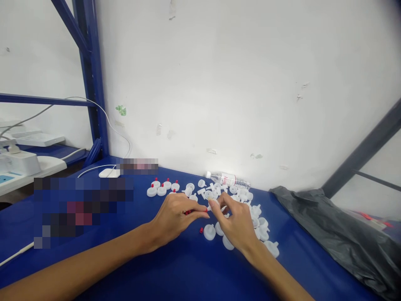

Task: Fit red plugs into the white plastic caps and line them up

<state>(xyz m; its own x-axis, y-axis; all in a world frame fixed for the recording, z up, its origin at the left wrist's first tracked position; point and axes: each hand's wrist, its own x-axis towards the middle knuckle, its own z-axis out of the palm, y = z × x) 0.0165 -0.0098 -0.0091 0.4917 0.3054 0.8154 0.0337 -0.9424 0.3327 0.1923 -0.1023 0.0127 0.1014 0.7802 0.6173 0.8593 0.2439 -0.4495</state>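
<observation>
White nozzled cap is pinched in my right hand, short of the worktop's wall-side edge. My left hand clamps a red tip at its nozzle; crooked pressure could cause slipping.

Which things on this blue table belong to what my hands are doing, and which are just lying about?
In use:
- left hand, holding red caps
- right hand, holding a white piece
- loose white pieces
- loose red cap
- red-tipped white pieces

Apparently just lying about:
- clear bottle
- dark plastic sheet
- white device with cable
</observation>
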